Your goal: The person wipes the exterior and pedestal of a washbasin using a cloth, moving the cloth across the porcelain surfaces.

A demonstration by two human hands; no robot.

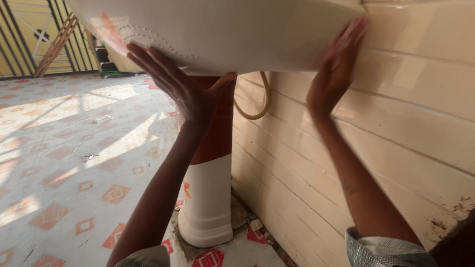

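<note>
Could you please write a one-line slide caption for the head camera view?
Both hands, left hand and right hand, press the underside of a cream ceramic basin above its white-and-orange pedestal.

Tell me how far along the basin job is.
Done: the pedestal stands on the floor by the tiled wall, and a hose hangs behind it. In hand: the left hand and right hand press against the underside of the basin above the pedestal. Left, probably: seating the basin; the floor around the base looks rough and unfinished.
</note>
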